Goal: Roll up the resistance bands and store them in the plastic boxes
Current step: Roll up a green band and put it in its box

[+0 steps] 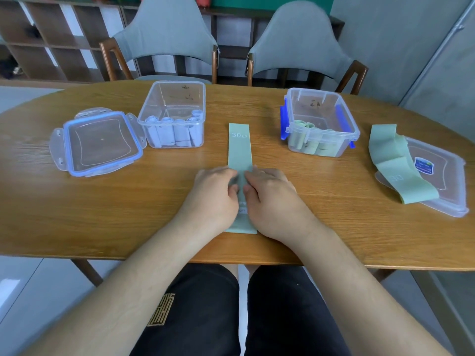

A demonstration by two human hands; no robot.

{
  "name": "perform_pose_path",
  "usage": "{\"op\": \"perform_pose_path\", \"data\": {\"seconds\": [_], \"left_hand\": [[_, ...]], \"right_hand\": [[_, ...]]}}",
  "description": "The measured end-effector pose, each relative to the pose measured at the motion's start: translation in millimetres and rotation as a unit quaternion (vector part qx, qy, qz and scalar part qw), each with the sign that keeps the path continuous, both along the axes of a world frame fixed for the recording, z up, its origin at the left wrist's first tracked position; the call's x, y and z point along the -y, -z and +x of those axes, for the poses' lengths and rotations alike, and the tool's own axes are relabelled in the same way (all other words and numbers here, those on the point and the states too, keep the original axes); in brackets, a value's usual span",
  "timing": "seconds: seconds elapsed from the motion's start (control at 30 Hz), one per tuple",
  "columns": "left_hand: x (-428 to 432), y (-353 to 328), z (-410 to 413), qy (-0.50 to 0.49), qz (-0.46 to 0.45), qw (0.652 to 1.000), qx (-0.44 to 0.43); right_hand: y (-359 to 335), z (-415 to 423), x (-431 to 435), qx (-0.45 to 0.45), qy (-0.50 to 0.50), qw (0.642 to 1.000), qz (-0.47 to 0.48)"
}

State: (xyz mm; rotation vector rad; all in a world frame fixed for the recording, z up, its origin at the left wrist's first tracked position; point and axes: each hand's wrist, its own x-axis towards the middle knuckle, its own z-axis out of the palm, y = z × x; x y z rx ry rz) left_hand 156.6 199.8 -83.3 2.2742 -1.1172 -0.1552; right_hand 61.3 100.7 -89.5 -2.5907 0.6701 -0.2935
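Note:
A pale green resistance band [239,147] marked "30" lies flat on the wooden table [102,206], running straight away from me. My left hand [214,194] and my right hand [270,195] sit side by side on its middle, fingers curled and pinching the band between them. The near end of the band shows below my hands. A second green band [393,160] lies loose at the right, draped over a clear lid [442,176]. The left clear box [174,98] holds several rolled white bands. Inside the right clear box [321,111] with blue clips are rolled green bands.
A clear lid with a blue seal [97,142] lies on the table at the left of the left box. Two grey chairs [167,37] stand behind the far edge. A shelf unit runs along the back wall.

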Motion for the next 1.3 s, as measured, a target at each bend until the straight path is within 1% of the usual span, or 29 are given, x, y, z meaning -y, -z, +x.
{"op": "perform_pose_path", "data": {"seconds": [0.07, 0.13, 0.2, 0.27, 0.4, 0.47, 0.53, 0.6, 0.7, 0.8, 0.87, 1.0, 1.07, 1.1, 1.17, 1.23, 1.3], "left_hand": [[-1, -1, -3, 0.006, -0.020, 0.999, -0.028], [-4, -2, -4, -0.007, -0.019, 0.999, -0.035], [-9, -1, -7, -0.026, 0.002, 1.000, -0.016], [-13, 1, -11, -0.021, 0.007, 1.000, 0.001], [-16, 4, -15, 0.008, -0.019, 1.000, -0.024], [-20, 3, -15, -0.006, -0.016, 0.999, -0.032], [-26, 4, -18, -0.023, 0.001, 1.000, -0.017], [-29, 4, -23, -0.011, -0.005, 1.000, -0.021], [-29, 5, -26, 0.014, -0.030, 0.998, -0.051], [-36, 5, -28, -0.012, -0.026, 0.998, -0.058], [-41, 6, -32, -0.011, -0.016, 0.998, -0.052], [-45, 11, -33, 0.001, -0.033, 0.998, -0.057], [-49, 13, -33, 0.006, -0.040, 0.999, -0.024], [-52, 14, -33, 0.015, -0.039, 0.999, 0.016], [-55, 18, -35, 0.043, -0.037, 0.994, 0.091], [-58, 21, -35, 0.051, -0.030, 0.992, 0.111], [-59, 22, -33, 0.059, -0.027, 0.991, 0.117]], "right_hand": [[-1, -1, -4, -0.004, -0.012, 1.000, 0.023], [1, -4, -6, -0.004, -0.001, 1.000, 0.027], [5, -7, -8, 0.019, 0.027, 0.999, -0.009], [8, -9, -12, 0.038, 0.033, 0.998, -0.028], [3, -10, -19, 0.061, 0.000, 0.998, 0.007], [-7, -17, -22, 0.071, 0.010, 0.997, 0.022], [-9, -23, -25, 0.074, 0.027, 0.996, 0.037], [-9, -24, -31, 0.078, 0.036, 0.995, 0.057], [-8, -24, -35, 0.088, 0.023, 0.994, 0.066], [-9, -31, -37, 0.090, 0.049, 0.991, 0.089], [-7, -35, -41, 0.084, 0.062, 0.990, 0.096], [-4, -39, -42, 0.091, 0.035, 0.991, 0.097], [-2, -43, -39, 0.091, 0.024, 0.992, 0.086], [-1, -45, -39, 0.088, 0.012, 0.994, 0.068], [4, -48, -40, 0.073, -0.028, 0.997, 0.001], [12, -48, -40, 0.062, -0.063, 0.995, -0.051], [15, -50, -39, 0.075, -0.072, 0.992, -0.076]]}}
